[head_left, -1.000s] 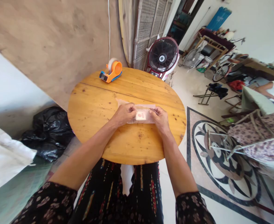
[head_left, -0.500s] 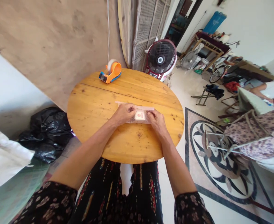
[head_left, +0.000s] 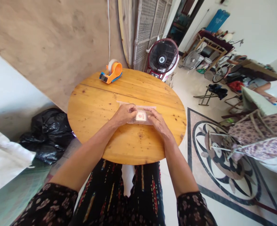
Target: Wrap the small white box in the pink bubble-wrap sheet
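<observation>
A clear plastic bag, perhaps bubble wrap, lies on the round wooden table. Inside it shows a small white rectangular item with red print. My left hand pinches the bag just left of that item, thumb and bent fingers together. At the item's right side, my right hand rests on the bag with its fingers stretched out toward the left. Both hands hide parts of the bag's ends. Its upper flap extends beyond my fingers.
An orange and blue tape dispenser stands at the table's far left edge. Behind the table is a dark red fan. Black plastic bags lie on the left. A person in patterned clothing sits to the right.
My right hand's fingers have straightened and spread over the bag from a bent pinch at its edge. My left hand keeps its hold. The bag stays about where it was.
</observation>
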The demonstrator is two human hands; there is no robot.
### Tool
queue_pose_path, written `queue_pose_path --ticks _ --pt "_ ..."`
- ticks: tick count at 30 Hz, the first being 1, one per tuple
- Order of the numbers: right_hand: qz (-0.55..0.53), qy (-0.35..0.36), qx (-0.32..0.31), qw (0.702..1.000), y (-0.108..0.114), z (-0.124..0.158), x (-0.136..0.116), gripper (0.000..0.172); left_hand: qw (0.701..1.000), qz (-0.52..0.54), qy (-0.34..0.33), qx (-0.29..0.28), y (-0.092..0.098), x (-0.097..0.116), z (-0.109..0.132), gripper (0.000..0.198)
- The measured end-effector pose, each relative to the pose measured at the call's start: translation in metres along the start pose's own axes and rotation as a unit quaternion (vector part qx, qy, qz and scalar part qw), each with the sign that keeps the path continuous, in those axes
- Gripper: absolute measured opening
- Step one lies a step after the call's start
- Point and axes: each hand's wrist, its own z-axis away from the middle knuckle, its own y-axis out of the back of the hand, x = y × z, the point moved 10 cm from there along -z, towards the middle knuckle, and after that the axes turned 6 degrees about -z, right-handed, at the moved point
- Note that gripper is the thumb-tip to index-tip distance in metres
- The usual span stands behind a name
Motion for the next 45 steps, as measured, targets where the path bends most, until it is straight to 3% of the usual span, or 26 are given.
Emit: queue_pose_path --ticks 6,10,14,19,27,31,34,39,45 --pt "0.04 0.014 -0.034 0.999 -0.009 -0.002 -0.004 0.036 1.0 -0.025 0.006 0.009 0.003 0.005 0.002 0.015" --pt "0.08 0.003 -0.002 0.997 -0.004 -0.002 0.001 0.037 1.0 -0.019 0.008 0.002 0.002 0.005 0.002 0.015" --pt "0.04 0.011 0.017 0.999 -0.004 -0.005 0.008 0.035 1.0 -0.022 0.019 0.001 0.001 0.002 0.002 0.016" --pt "0.011 -0.02 0.09 0.996 0.001 -0.011 0.025 0.03 0.999 -0.014 0.031 -0.003 0.001 -0.001 0.001 0.015" --pt "0.168 0.056 0.149 0.973 0.006 -0.005 -0.01 0.022 0.998 -0.041 0.055 0.005 0.003 -0.009 0.001 0.011" --pt "0.288 0.084 0.181 0.937 0.004 0.003 -0.032 0.019 0.998 -0.032 0.062 0.0 0.003 -0.008 0.001 0.01" --pt "0.365 0.098 0.163 0.911 -0.004 0.004 -0.041 0.023 0.998 -0.028 0.061 -0.003 0.002 -0.006 0.001 0.01" --pt "0.362 0.11 0.108 0.919 -0.012 0.003 -0.036 0.028 0.998 -0.026 0.06 0.004 0.003 -0.009 0.001 0.012" --pt "0.366 0.133 0.12 0.913 -0.011 0.009 -0.038 0.032 0.998 -0.029 0.063 -0.002 0.003 -0.011 0.002 0.015"
